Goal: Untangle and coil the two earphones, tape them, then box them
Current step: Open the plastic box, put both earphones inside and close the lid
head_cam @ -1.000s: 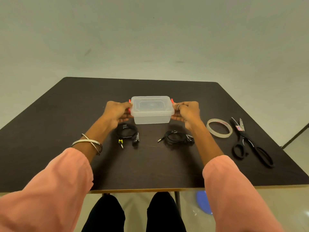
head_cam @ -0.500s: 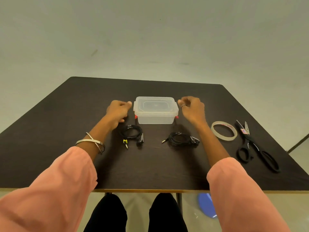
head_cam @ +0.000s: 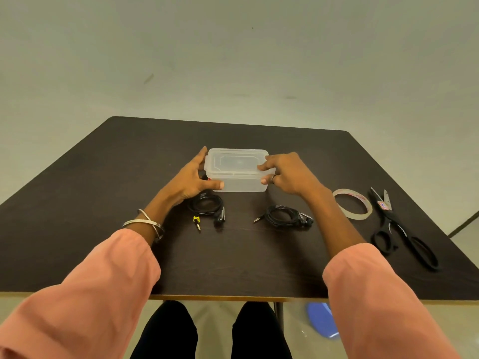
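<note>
- Head view: the dark table (head_cam: 103,177) is carrying everything.
- The lidded clear box (head_cam: 237,171) is sitting mid-table; the left hand (head_cam: 190,177) and right hand (head_cam: 287,174) are gripping its two ends, fingers curled onto the lid.
- Black scissors (head_cam: 404,231) are lying at far right.
- A tape roll (head_cam: 352,207) is lying beside them.
- Two coiled earphones, left earphone (head_cam: 207,208) and right earphone (head_cam: 285,216), are lying just in front of the box.

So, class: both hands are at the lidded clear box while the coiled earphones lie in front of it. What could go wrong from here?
1. The left hand and right hand may jerk the clear plastic lidded box when the lid comes free.
2. The two black coiled earphones lie just in front, so a sliding box might nudge them and loosen the coils.
</note>
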The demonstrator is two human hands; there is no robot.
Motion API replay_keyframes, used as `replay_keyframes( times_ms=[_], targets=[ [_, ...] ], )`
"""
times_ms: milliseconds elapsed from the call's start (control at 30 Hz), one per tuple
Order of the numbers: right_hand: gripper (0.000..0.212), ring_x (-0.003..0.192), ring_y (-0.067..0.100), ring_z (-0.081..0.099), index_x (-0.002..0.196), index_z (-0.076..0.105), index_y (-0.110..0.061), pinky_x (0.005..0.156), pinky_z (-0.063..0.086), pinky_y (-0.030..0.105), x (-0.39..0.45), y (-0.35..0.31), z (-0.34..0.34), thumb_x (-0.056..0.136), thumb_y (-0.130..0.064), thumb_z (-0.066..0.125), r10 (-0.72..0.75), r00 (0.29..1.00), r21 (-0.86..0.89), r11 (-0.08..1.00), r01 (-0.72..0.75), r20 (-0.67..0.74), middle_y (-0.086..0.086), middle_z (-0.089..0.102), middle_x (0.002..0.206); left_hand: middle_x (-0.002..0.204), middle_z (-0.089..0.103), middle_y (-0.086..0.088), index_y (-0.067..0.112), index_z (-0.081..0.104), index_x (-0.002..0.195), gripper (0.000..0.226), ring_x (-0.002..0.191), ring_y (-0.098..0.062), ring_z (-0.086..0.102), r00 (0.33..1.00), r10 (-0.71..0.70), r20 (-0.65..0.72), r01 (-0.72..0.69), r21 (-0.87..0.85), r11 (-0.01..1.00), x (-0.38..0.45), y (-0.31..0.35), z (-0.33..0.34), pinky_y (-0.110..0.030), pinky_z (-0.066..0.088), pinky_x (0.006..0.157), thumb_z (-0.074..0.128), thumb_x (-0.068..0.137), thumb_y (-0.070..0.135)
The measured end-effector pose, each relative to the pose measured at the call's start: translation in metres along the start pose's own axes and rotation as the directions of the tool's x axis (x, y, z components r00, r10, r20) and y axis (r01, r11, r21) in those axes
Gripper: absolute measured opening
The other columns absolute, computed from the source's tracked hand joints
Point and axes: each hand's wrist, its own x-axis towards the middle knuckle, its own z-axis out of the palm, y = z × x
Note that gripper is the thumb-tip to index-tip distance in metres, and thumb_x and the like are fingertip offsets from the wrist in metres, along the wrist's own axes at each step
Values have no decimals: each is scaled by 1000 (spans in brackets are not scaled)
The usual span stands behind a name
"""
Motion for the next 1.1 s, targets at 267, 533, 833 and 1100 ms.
replay_keyframes(
  times_ms=[267, 533, 833, 1100],
  targets=[
    [37, 98, 27, 66, 112, 67, -4, 88, 49, 31, -1, 5, -18, 83, 7, 47, 108, 842, 220, 975, 13, -528, 9, 72, 102, 149, 38, 1, 21, 2, 153, 117, 132, -22, 43, 1000, 8, -14, -8, 17, 1000, -1, -1, 1, -48, 35, 112, 84, 70, 15],
    [30, 61, 28, 70, 76, 63, 0, 64, 57, 31, -21, 62, 0, 97, -14, 47, 647, 548, 579, 749, -323, -531, 17, 68, 77, 152, 35, -2, 21, 7, 154, 111, 135, -23, 40, 999, 15, -47, -12, 54, 998, 0, -2, 4, -48, 34, 112, 82, 72, 14],
    [19, 80, 42, 64, 90, 61, 8, 66, 47, 32, -36, 64, 9, 94, -7, 51, 598, 685, 225, 798, -559, -416, 26, 65, 91, 154, 31, -1, 22, -4, 153, 117, 139, -25, 35, 999, 32, -39, -28, 92, 995, -3, 0, 5, -47, 28, 115, 81, 74, 19],
    [16, 89, 29, 66, 97, 72, -4, 84, 52, 36, -40, 49, -3, 90, -6, 57, 329, 855, 132, 944, -301, -401, 14, 71, 94, 134, 53, -7, 21, 28, 148, 91, 118, -23, 54, 944, 29, -329, -22, 26, 999, -25, 5, -3, -43, 47, 100, 76, 73, 39]
  ],
)
